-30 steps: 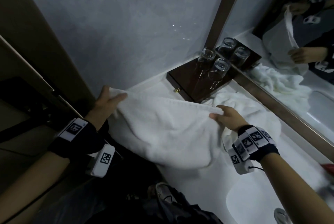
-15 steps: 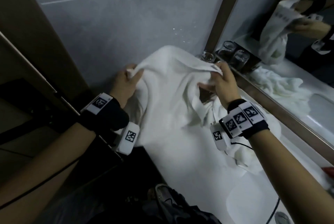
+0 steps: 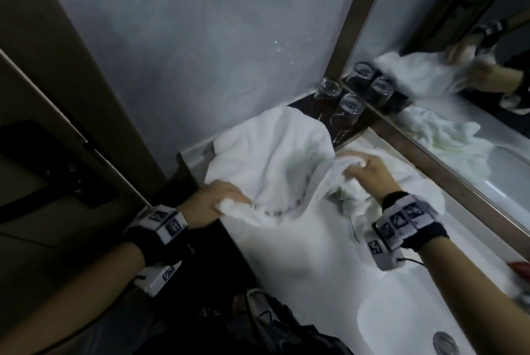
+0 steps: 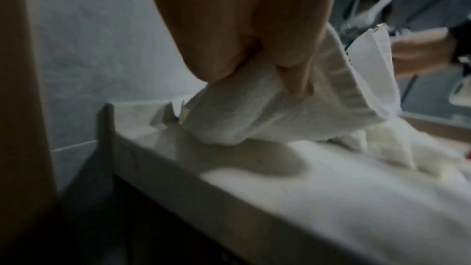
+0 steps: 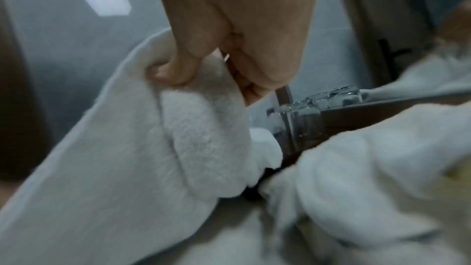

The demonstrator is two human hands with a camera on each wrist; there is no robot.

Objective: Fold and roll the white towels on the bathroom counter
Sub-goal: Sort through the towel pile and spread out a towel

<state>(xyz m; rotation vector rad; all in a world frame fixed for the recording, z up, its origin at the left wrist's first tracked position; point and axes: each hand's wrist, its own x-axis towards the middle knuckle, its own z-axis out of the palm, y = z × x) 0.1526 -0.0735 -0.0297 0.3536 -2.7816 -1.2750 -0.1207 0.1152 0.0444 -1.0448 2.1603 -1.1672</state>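
A white towel (image 3: 275, 159) billows over the white counter (image 3: 304, 263), its far edge draped onto the dark wooden tray. My left hand (image 3: 220, 202) pinches one corner near the counter's left front edge; the left wrist view shows thumb and fingers (image 4: 293, 74) clamped on the folded white towel corner (image 4: 280, 108). My right hand (image 3: 364, 171) grips the opposite corner at mid counter, and in the right wrist view its thumb (image 5: 173, 72) curls over the towel's hem (image 5: 198, 132). A second crumpled white towel (image 3: 430, 182) lies under and right of my right hand.
Two upturned drinking glasses (image 3: 347, 111) stand on the dark wooden tray (image 3: 304, 102) in the back corner. A framed mirror (image 3: 447, 154) runs along the right. The sink basin (image 3: 401, 323) with its drain (image 3: 446, 343) lies front right. A grey tiled wall (image 3: 200, 53) rises behind.
Both hands lifted the towel up towards the wall, then swung it back down towards the counter. The towel now billows, and its far edge has landed over the tray.
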